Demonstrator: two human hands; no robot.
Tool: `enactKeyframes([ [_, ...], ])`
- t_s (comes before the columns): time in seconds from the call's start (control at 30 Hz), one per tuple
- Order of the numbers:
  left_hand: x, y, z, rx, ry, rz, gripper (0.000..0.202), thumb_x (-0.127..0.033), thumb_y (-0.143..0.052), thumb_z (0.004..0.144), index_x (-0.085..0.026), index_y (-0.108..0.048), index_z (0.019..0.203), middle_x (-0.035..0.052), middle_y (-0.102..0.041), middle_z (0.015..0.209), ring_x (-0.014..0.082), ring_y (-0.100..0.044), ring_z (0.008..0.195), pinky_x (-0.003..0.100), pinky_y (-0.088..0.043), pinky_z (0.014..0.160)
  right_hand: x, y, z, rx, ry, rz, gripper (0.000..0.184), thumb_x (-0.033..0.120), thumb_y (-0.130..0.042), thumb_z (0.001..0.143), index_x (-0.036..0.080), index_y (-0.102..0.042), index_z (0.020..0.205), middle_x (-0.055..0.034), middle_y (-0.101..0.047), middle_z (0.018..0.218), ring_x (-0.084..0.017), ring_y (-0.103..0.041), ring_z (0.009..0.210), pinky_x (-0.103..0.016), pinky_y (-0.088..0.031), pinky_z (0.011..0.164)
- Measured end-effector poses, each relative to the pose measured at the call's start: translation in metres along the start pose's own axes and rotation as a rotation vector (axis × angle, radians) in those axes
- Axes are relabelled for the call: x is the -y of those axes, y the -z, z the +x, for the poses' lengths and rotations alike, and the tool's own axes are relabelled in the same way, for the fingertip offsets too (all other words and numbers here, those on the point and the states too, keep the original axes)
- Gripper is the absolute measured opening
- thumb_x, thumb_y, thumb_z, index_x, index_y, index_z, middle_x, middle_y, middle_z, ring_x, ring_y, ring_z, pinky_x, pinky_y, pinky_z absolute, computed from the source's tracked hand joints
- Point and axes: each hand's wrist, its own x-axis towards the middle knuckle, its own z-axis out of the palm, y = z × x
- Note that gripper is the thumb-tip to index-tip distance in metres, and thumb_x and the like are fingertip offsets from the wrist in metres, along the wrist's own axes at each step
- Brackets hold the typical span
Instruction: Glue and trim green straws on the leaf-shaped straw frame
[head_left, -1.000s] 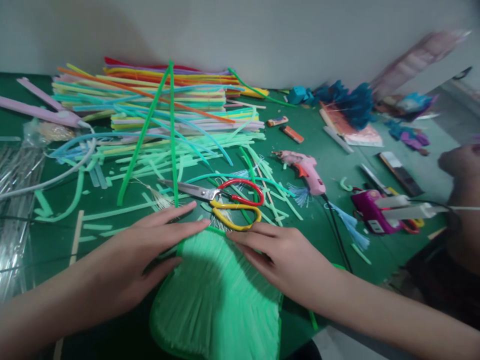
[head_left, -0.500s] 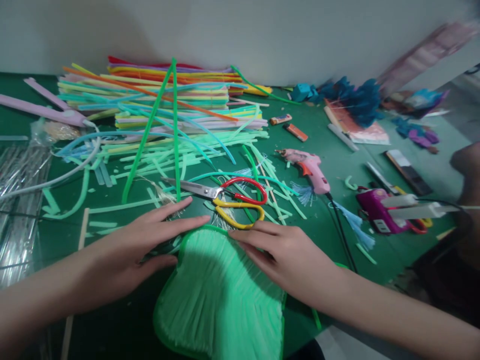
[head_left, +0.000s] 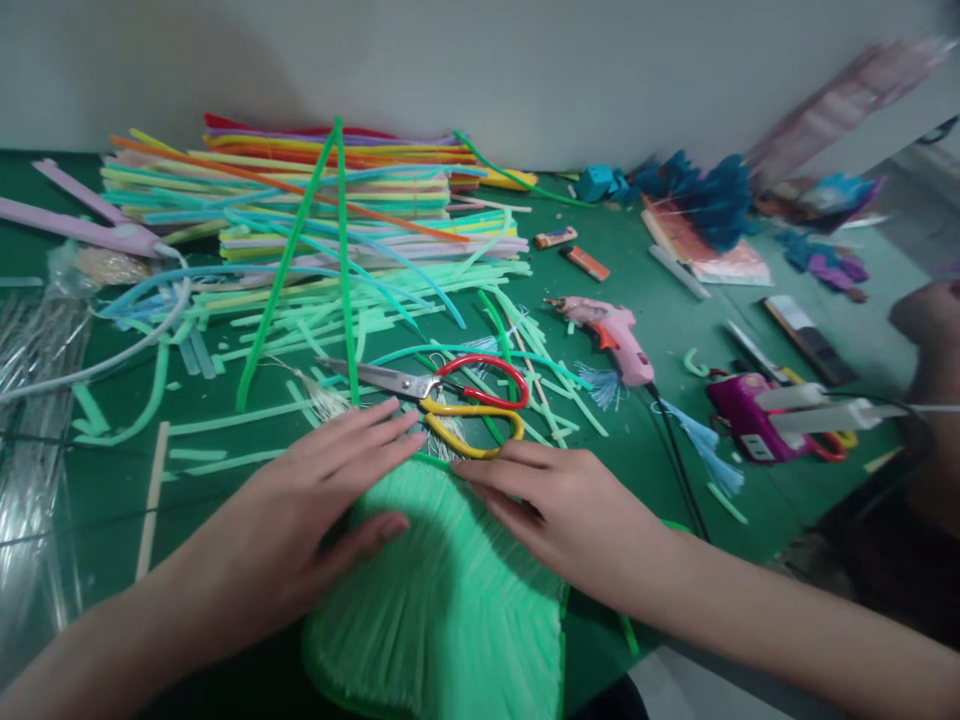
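A wide green piece made of pipe cleaners laid side by side (head_left: 442, 590), with a darker green rim, lies at the near edge of the table. My right hand (head_left: 547, 495) has its thumb and fingers closed on the top rim. Over the upper left edge, my left hand (head_left: 330, 490) reaches with fingers stretched out and thumb apart, and it covers that part of the rim. Just beyond my fingertips are scissors (head_left: 427, 385) with one red and one yellow handle. A bent green pipe cleaner (head_left: 343, 230) stands up in a narrow peak behind them.
Bundles of coloured pipe cleaners (head_left: 300, 185) lie along the wall, with cut pale green pieces in front. A pink glue gun (head_left: 619, 340) rests to the right, its black cord running nearer. Farther right are a purple box (head_left: 750, 415) and another person's arm (head_left: 930, 350).
My left hand has moved right and in over the upper left edge of the green piece. My right hand stays at the top rim. The view has shifted slightly.
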Motion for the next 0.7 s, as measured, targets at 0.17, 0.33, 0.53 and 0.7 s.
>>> enactKeyframes([
  [0.17, -0.015, -0.019, -0.001, -0.052, -0.13, 0.119, 0.063, -0.048, -0.05, 0.101, -0.011, -0.04, 0.151, 0.0112, -0.045, 0.16, 0.0265, -0.04, 0.149, 0.051, -0.042, 0.118, 0.001, 0.0, 0.001, -0.018, 0.008, -0.013, 0.025, 0.015, -0.058, 0.097, 0.016, -0.073, 0.117, -0.0106, -0.077, 0.106, -0.023, -0.076, 0.085, -0.036, -0.064, 0.071],
  [0.33, -0.019, -0.025, 0.0, -0.099, -0.141, 0.158, 0.057, -0.04, -0.052, 0.101, -0.006, -0.046, 0.146, 0.0149, -0.057, 0.151, 0.0283, -0.047, 0.143, 0.052, -0.044, 0.115, 0.002, 0.0, 0.001, -0.023, 0.004, -0.007, 0.025, 0.015, -0.057, 0.097, 0.016, -0.073, 0.117, -0.0102, -0.077, 0.103, -0.023, -0.076, 0.086, -0.036, -0.063, 0.072],
  [0.53, -0.024, -0.023, -0.002, -0.274, -0.076, 0.246, 0.049, -0.031, -0.061, 0.098, -0.003, -0.056, 0.137, 0.0205, -0.065, 0.13, 0.0368, -0.056, 0.126, 0.056, -0.045, 0.108, 0.002, -0.001, -0.001, -0.006, -0.013, -0.006, 0.027, 0.015, -0.058, 0.097, 0.017, -0.072, 0.12, -0.0106, -0.076, 0.107, -0.023, -0.076, 0.088, -0.036, -0.064, 0.074],
  [0.7, -0.027, -0.023, -0.003, -0.383, 0.001, 0.377, 0.04, -0.024, -0.065, 0.094, -0.003, -0.062, 0.128, 0.0208, -0.064, 0.112, 0.0384, -0.062, 0.103, 0.056, -0.053, 0.086, 0.002, -0.002, 0.0, 0.007, -0.019, -0.005, 0.028, 0.015, -0.057, 0.097, 0.017, -0.071, 0.122, -0.0103, -0.076, 0.106, -0.024, -0.076, 0.087, -0.037, -0.064, 0.073],
])
